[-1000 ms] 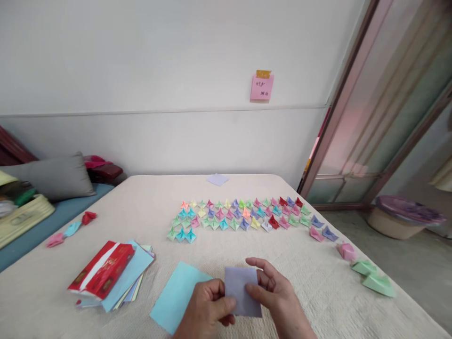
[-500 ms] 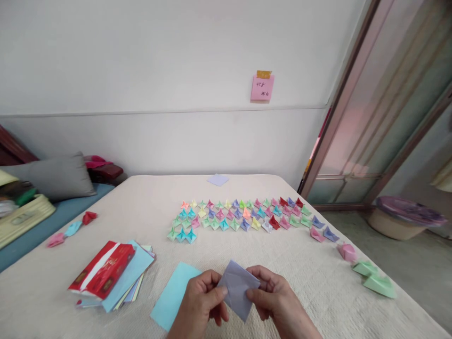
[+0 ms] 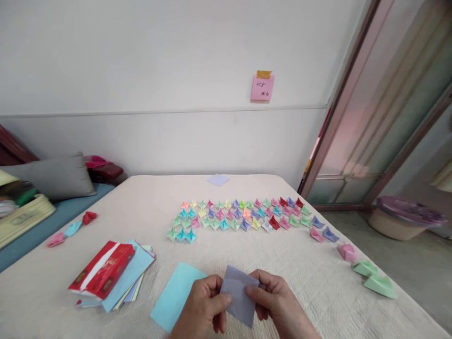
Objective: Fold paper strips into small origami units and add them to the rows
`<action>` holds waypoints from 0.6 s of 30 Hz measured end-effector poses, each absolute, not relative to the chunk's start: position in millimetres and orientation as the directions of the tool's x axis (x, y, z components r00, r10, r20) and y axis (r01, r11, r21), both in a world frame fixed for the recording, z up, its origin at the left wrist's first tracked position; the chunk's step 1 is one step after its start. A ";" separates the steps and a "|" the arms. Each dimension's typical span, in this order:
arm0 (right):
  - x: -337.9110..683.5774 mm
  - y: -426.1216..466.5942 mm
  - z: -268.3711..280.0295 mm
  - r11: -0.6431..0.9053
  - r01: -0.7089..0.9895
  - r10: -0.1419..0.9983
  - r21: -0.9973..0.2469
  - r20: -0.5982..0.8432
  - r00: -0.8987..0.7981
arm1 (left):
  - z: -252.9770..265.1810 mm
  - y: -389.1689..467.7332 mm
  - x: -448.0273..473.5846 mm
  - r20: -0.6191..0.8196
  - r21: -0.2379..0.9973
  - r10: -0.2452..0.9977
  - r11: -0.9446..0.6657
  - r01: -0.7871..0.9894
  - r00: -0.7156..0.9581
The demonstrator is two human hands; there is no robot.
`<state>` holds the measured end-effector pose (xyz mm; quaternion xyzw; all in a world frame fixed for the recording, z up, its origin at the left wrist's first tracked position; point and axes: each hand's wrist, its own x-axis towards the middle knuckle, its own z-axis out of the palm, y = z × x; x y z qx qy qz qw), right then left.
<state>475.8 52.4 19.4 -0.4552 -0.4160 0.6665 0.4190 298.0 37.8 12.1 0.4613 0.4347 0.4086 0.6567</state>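
Observation:
Between both hands is a small folded piece of lavender origami paper (image 3: 239,297), roughly square and tilted, with crease lines on its face. My left hand (image 3: 206,301) pinches its left edge between thumb and fingers. On the opposite edge, my right hand (image 3: 273,296) grips it with the thumb lying on the front. A light blue paper sheet (image 3: 173,296) lies on the table, partly hidden behind my left hand. Beyond the hands stand several rows of small folded paper boats (image 3: 224,224) in many colours.
At left, a red tissue pack (image 3: 106,268) rests on a stack of coloured paper (image 3: 132,278). Green folded papers (image 3: 379,285) and a pink one (image 3: 348,252) line the right edge. A lavender sheet (image 3: 218,179) lies at the table's (image 3: 151,202) far edge. A tub (image 3: 402,221) stands on the floor.
The lavender paper has turned slightly and dropped a little toward me. Both hands have shifted with it and still hold its two sides.

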 end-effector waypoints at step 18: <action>465.6 47.9 33.9 -0.177 -0.326 0.927 -0.929 -0.046 -0.372 | 17.6 37.6 302.7 -0.162 0.934 0.970 0.210 -0.288 0.183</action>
